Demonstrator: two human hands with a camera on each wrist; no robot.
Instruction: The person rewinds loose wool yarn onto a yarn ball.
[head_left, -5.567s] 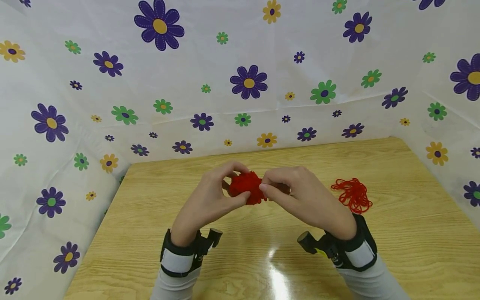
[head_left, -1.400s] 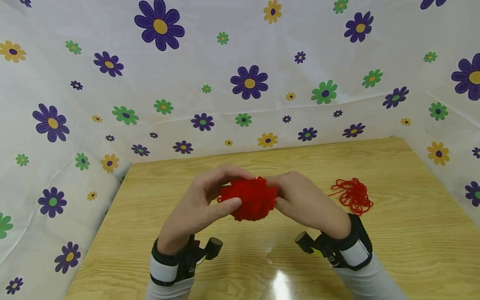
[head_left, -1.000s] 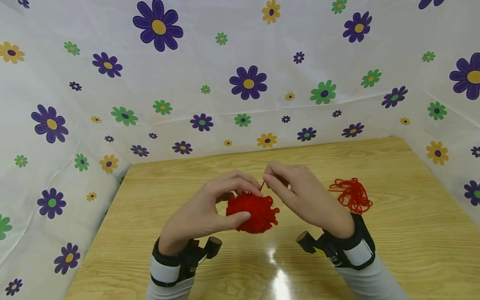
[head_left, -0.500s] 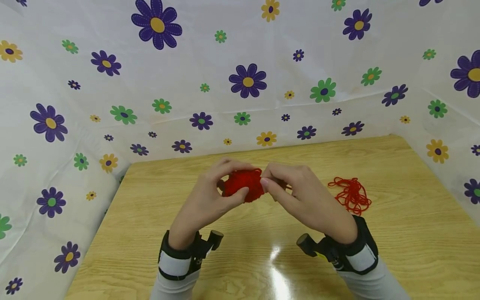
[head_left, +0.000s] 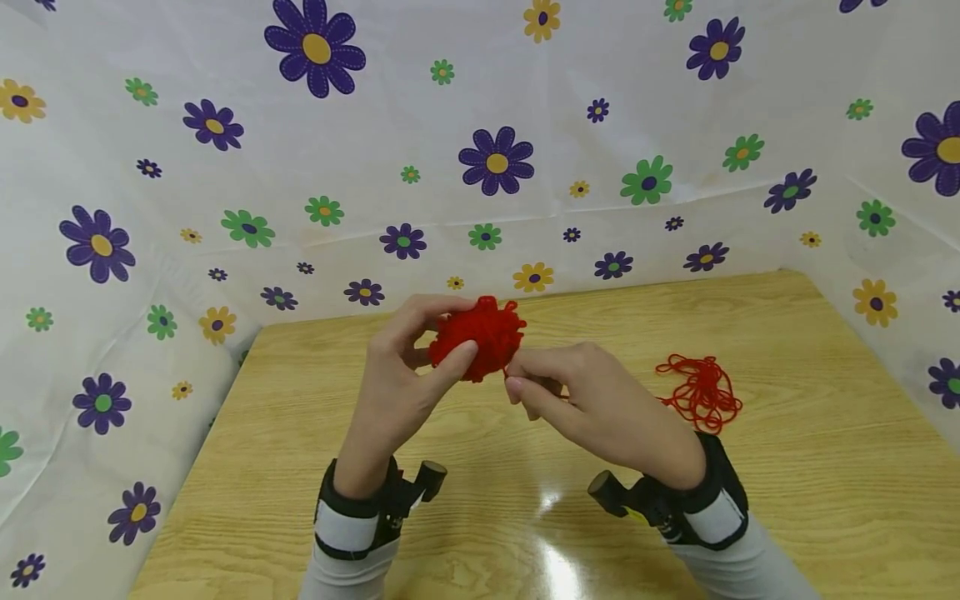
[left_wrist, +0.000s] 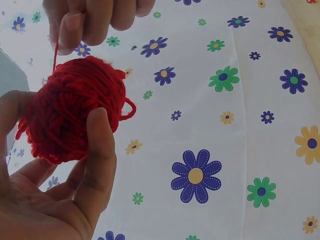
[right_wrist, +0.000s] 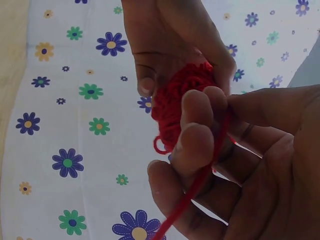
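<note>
1. The left grip (head_left: 397, 379) is holding a red yarn ball (head_left: 486, 333) near the centre of the head view, its thumb pressing the front.
2. The right grip (head_left: 607, 408) is pinching a yarn strand (right_wrist: 182, 204) at the ball's lower right.
3. A loose yarn tangle (head_left: 705, 390) is lying on the wooden surface (head_left: 300, 433), right of centre.

A glossy, yellowish wood-grain tabletop (head_left: 292, 408) bore a loose, looping tangle of red yarn (head_left: 705, 390), which lay in an untidy, overlapping spread toward its right side, apart from the straight far edge.
</note>
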